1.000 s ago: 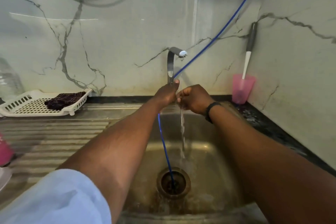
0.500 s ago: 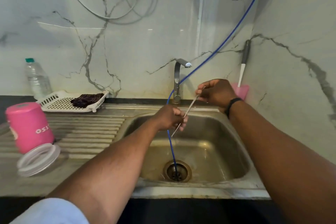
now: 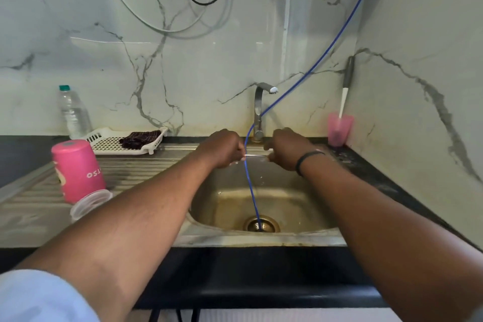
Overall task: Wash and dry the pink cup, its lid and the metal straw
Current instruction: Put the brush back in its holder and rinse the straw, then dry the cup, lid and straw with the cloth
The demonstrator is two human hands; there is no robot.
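Observation:
The metal straw (image 3: 257, 155) lies level over the sink basin, below the tap. My left hand (image 3: 223, 148) grips its left end and my right hand (image 3: 286, 148) grips its right end; only a short middle stretch shows between the fists. The pink cup (image 3: 77, 170) stands upside down on the steel draining board at the left. Its clear lid (image 3: 90, 204) lies against the cup's front foot. No water runs from the tap (image 3: 262, 107).
A blue hose (image 3: 252, 191) hangs from the upper right into the sink drain (image 3: 261, 223), crossing the straw. A white rack (image 3: 109, 142) with a dark cloth, a water bottle (image 3: 73, 112) and a pink tumbler (image 3: 339, 129) with a brush line the back wall.
The water has stopped. The straw went from slanted to level, and my right hand dropped beside my left. The view pulled back, showing the cup and lid on the drainer.

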